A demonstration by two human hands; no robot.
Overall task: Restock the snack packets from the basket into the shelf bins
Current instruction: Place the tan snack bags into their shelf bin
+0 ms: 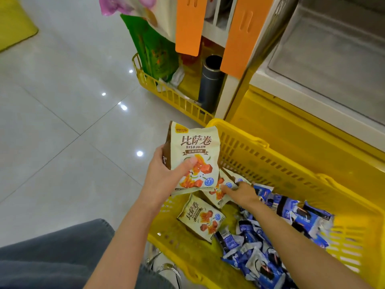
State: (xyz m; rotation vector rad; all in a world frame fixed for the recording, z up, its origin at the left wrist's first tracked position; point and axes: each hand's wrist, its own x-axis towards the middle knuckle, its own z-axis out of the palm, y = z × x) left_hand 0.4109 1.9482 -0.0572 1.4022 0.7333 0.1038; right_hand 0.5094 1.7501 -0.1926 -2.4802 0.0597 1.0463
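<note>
Head view: you crouch over the yellow basket (291, 163) at the foot of the shelf, one grey-trousered knee (52, 257) at lower left.
Left hand (164, 176): clasps a cream packet (195, 151) upright above the basket's near-left corner, thumb across the printed face, fingers behind.
Right hand (241, 191): reaches down into the basket, fingers bent onto a second packet (216, 195) just beneath the first; whether they already pinch it you cannot tell.
Remaining stock: a third packet (201, 219) lies flat on the basket floor; a heap of blue packets (260, 247) fills the right half.
Destination: the clear shelf bin (333, 59) sits up and to the right, beyond the basket's far rim.
Step in hand (judged): gathering like packets before the lift. Take the second packet by its sealed edge, lay it flat against the first, and squeeze lightly so the contents do not crush.
Edges: raise both packets clear of the slotted far wall and its handle before you swing right.
Open room: the tiled floor (62, 101) to your left gives elbow space; ahead, the rear basket (170, 94) with its green bag (154, 49) and dark flask (210, 84), and the hanging orange tags (190, 26), crowd the path.
</note>
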